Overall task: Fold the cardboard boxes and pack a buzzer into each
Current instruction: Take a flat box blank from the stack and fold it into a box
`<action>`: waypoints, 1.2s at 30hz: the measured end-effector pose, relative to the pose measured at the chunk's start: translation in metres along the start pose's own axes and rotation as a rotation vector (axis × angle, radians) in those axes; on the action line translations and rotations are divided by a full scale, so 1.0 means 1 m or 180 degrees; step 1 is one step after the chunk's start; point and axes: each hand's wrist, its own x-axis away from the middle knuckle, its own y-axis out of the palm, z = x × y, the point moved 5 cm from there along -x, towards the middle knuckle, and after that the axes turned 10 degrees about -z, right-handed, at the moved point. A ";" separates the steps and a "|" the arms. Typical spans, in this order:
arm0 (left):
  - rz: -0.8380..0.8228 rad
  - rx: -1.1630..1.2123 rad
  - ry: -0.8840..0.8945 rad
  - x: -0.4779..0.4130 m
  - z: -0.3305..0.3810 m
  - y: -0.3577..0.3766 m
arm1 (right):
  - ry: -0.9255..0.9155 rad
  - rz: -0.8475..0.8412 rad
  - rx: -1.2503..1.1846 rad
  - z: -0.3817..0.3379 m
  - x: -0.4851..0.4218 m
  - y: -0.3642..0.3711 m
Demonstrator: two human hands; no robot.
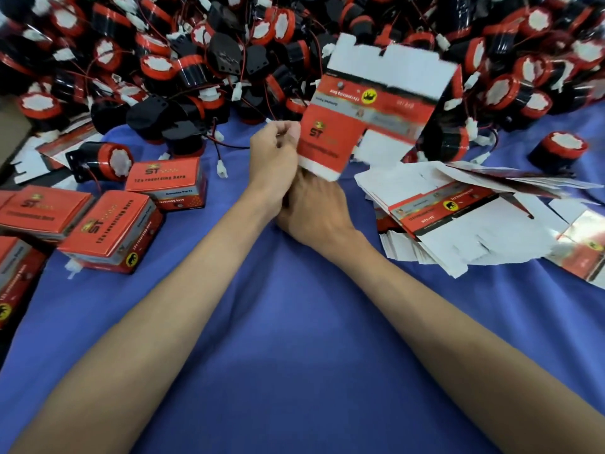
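A flat, unfolded red-and-white cardboard box blank (370, 103) stands upright above the blue cloth, blurred by motion. My left hand (275, 155) pinches its left edge between thumb and fingers. My right hand (314, 208) is below the blank with its fingers tucked under the bottom edge, where they are hidden. A large heap of black-and-red buzzers (183, 67) with white plugs fills the far side. One buzzer (101, 162) lies on its side at the left.
Several folded red boxes (111, 231) stand at the left on the blue cloth (294, 322). A stack of flat box blanks (474, 224) lies at the right. A single buzzer (556, 152) stands at the far right.
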 end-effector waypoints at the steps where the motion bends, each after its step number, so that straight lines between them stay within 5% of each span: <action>1: 0.0195 0.0109 -0.0027 -0.002 -0.001 -0.005 | 0.0077 0.0133 -0.0326 0.001 0.001 -0.004; 4: 0.0669 0.0064 -0.0165 -0.009 -0.010 -0.021 | 0.0354 0.0565 -0.1526 0.012 0.002 -0.012; 8: 0.0566 -0.0722 -0.0184 -0.018 -0.022 -0.034 | 0.0119 0.0708 -0.2775 0.015 0.007 -0.018; 13: 0.0036 -0.1578 0.0076 -0.014 -0.033 -0.034 | -0.0119 0.0736 -0.2760 0.008 0.012 -0.019; 21: -0.0664 -0.0918 0.0261 0.000 -0.027 -0.021 | 0.0206 0.1286 -0.2496 0.020 0.008 -0.019; 27: -0.1153 -0.1768 0.0355 0.007 -0.022 -0.017 | 0.0708 0.1552 -0.3135 0.039 0.007 -0.019; 33: -0.0934 -0.1652 0.0432 0.005 -0.025 -0.018 | 0.0340 0.1283 -0.2317 0.064 0.008 -0.036; 36: -0.1006 -0.1761 0.0432 0.006 -0.026 -0.015 | 0.0325 0.1051 -0.2495 0.073 0.008 -0.035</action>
